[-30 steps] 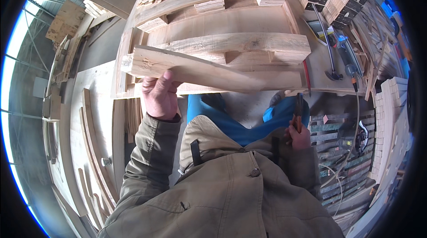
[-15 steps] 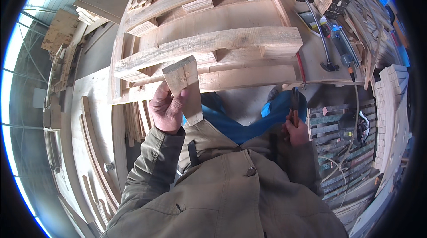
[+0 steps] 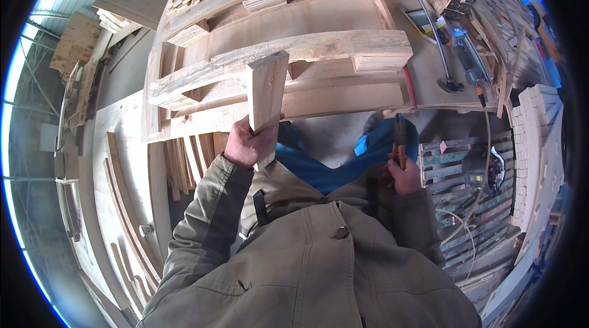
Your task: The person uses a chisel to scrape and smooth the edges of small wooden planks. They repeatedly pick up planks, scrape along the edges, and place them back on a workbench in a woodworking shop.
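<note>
Person's standing at the bench w/ a half-built pallet frame (image 3: 276, 58) lying on it: long boards already laid across blocks, a few spacer blocks (image 3: 264, 0) sitting loose at the far side. Left hand (image 3: 248, 144) is wrapped tight round the lower end of a short plank (image 3: 267, 92), held up on end, just in front of the frame, not set on it. Right hand (image 3: 402, 174) is closed round a hammer handle (image 3: 399, 138), down by the hip. So, I'd say: base laid, this plank not yet placed or nailed; more boards prob. to go.
</note>
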The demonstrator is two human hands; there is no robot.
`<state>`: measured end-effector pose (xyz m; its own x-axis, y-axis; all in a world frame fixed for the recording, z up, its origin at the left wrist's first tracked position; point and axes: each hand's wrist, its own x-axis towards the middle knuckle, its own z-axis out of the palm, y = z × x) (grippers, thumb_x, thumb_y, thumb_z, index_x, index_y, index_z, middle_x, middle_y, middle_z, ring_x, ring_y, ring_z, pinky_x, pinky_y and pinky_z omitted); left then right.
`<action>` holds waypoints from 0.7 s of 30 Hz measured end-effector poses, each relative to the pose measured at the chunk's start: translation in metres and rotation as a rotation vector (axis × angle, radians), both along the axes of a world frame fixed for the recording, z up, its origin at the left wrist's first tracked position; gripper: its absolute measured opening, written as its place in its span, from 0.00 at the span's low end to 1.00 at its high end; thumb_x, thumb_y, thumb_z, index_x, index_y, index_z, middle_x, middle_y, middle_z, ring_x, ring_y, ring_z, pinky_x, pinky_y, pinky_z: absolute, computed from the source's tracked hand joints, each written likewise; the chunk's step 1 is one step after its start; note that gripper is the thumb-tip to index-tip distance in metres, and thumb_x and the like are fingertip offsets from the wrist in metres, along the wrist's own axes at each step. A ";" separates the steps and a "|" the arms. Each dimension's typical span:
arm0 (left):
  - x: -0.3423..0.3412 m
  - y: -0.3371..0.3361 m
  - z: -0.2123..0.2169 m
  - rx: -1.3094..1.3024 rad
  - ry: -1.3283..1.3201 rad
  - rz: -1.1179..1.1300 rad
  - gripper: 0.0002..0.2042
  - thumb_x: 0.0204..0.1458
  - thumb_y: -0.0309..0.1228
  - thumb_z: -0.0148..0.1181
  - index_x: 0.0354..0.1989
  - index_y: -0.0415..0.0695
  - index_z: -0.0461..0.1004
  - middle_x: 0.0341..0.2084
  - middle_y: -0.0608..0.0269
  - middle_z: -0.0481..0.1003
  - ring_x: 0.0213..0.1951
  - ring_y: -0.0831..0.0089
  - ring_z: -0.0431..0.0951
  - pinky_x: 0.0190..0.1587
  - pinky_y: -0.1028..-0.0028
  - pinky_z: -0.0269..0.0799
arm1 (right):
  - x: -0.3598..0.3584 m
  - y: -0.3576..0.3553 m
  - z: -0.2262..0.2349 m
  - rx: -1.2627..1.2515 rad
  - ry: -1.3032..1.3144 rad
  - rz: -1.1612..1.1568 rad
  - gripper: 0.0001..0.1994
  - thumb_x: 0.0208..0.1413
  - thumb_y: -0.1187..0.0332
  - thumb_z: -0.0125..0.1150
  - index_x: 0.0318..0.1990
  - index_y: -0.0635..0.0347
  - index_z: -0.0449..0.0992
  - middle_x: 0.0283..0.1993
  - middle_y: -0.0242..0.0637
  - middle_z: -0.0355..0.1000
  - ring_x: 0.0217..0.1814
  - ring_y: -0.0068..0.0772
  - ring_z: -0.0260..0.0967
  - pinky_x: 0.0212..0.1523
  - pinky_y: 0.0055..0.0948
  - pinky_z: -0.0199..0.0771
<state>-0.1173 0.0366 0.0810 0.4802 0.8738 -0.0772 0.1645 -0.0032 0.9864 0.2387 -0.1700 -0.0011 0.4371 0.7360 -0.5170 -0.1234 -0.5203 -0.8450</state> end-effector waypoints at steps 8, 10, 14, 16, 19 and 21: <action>0.024 0.001 0.010 0.134 0.153 -0.101 0.19 0.60 0.27 0.60 0.59 0.36 0.72 0.42 0.57 0.74 0.41 0.69 0.74 0.50 0.69 0.72 | 0.000 0.000 0.003 -0.023 -0.087 0.095 0.12 0.68 0.66 0.60 0.55 0.60 0.76 0.36 0.29 0.76 0.31 0.21 0.73 0.29 0.24 0.73; 0.024 0.002 0.029 0.304 0.242 -0.199 0.27 0.57 0.27 0.62 0.66 0.35 0.69 0.42 0.50 0.74 0.43 0.61 0.75 0.50 0.66 0.73 | -0.002 0.002 0.009 -0.041 -0.151 0.122 0.12 0.67 0.66 0.62 0.53 0.61 0.77 0.35 0.31 0.76 0.32 0.22 0.73 0.31 0.26 0.73; 0.032 -0.007 0.038 0.191 0.482 -0.298 0.27 0.57 0.30 0.63 0.66 0.37 0.69 0.50 0.40 0.76 0.49 0.49 0.79 0.54 0.61 0.73 | -0.009 0.004 0.029 0.048 -0.422 0.225 0.15 0.63 0.63 0.66 0.50 0.65 0.79 0.35 0.45 0.80 0.37 0.40 0.79 0.42 0.35 0.76; 0.039 -0.013 0.027 0.263 0.603 -0.356 0.28 0.58 0.31 0.63 0.67 0.37 0.68 0.53 0.38 0.76 0.53 0.45 0.79 0.57 0.57 0.73 | -0.014 0.005 0.036 0.096 -0.466 0.264 0.15 0.64 0.65 0.66 0.52 0.66 0.79 0.36 0.43 0.79 0.36 0.32 0.78 0.41 0.33 0.75; 0.043 -0.023 0.007 0.196 0.639 -0.364 0.28 0.58 0.33 0.63 0.67 0.38 0.67 0.56 0.38 0.75 0.58 0.41 0.76 0.60 0.54 0.72 | -0.019 0.005 0.043 0.074 -0.408 0.305 0.18 0.63 0.61 0.66 0.54 0.64 0.80 0.43 0.54 0.80 0.47 0.56 0.79 0.50 0.43 0.76; 0.045 -0.028 -0.004 0.229 0.635 -0.408 0.29 0.58 0.34 0.63 0.68 0.38 0.66 0.57 0.38 0.75 0.58 0.41 0.75 0.61 0.54 0.71 | -0.020 0.006 0.044 0.063 -0.486 0.382 0.19 0.63 0.60 0.66 0.54 0.64 0.79 0.46 0.54 0.80 0.50 0.57 0.77 0.51 0.44 0.75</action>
